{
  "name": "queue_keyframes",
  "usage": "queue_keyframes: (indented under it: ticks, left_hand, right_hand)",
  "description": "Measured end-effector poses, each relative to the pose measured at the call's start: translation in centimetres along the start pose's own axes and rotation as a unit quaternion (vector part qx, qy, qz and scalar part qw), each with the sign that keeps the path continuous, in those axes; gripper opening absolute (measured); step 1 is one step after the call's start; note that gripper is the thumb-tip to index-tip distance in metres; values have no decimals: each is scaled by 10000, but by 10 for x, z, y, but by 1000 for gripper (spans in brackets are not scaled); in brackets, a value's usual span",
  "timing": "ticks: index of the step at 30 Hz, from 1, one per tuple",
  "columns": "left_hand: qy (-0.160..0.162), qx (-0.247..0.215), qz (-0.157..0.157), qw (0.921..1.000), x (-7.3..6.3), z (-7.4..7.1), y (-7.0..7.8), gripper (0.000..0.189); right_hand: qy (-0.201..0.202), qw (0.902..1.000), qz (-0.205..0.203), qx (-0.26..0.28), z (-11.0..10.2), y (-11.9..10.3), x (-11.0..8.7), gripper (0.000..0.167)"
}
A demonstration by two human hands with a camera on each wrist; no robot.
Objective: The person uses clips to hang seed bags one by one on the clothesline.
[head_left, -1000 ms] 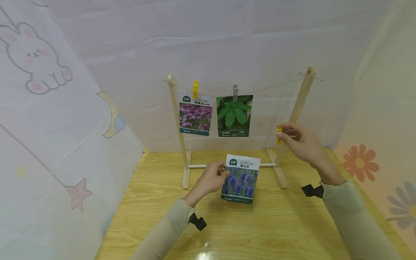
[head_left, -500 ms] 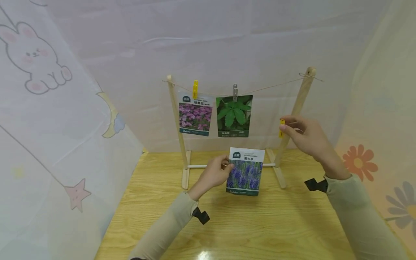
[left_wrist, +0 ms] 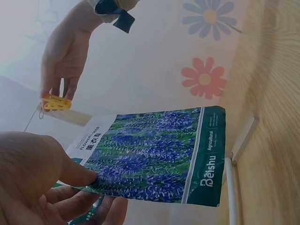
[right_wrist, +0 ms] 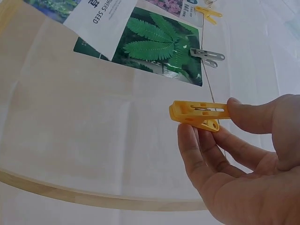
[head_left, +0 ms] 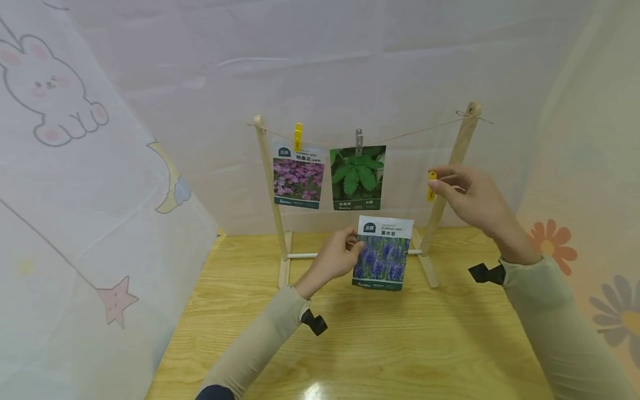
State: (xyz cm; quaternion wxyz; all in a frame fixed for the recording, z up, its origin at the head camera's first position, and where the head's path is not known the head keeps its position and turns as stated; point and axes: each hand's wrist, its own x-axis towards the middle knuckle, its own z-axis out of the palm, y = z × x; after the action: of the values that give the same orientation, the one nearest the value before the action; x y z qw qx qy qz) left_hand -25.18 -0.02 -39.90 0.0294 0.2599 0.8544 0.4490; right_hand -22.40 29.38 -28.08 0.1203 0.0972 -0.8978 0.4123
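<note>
My left hand [head_left: 337, 255] pinches the left edge of a seed packet [head_left: 384, 255] with purple flowers, thumb in front and fingers behind, held up in front of the stand. In the left wrist view that packet [left_wrist: 154, 154] lies slanted across the middle. A yellow clothespin [head_left: 431, 186] is pinched between thumb and fingers of my right hand [head_left: 470, 197], near the stand's right post. The right wrist view shows this clothespin [right_wrist: 199, 115] up close, its handle end at the thumb. From the string [head_left: 415, 135] hang a pink-flower packet [head_left: 298, 180] and a green-leaf packet [head_left: 357, 180].
A second yellow clothespin [head_left: 298, 136] and a grey clothespin [head_left: 359, 141] fasten the hanging packets. The string runs between two wooden posts [head_left: 462, 139], joined low down by a white rod [head_left: 302, 255]. All stands on a wood-grain table [head_left: 350, 344] before pale printed sheets.
My left hand has raised the purple-flower packet and shifted it slightly right. My right hand has lifted the yellow clothespin higher beside the right post. The hanging packets stay put.
</note>
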Motion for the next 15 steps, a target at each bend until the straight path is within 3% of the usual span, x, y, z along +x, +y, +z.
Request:
queue_keyframes:
  ticks: [6, 15]
  left_hand:
    - [4, -67, 193, 9998, 9, -1, 8, 10]
    - [21, -147, 222, 9996, 12, -5, 17, 11]
  right_hand:
    - [17, 10000, 11, -28, -5, -6, 2, 51]
    - [63, 10000, 14, -35, -9, -14, 8, 51]
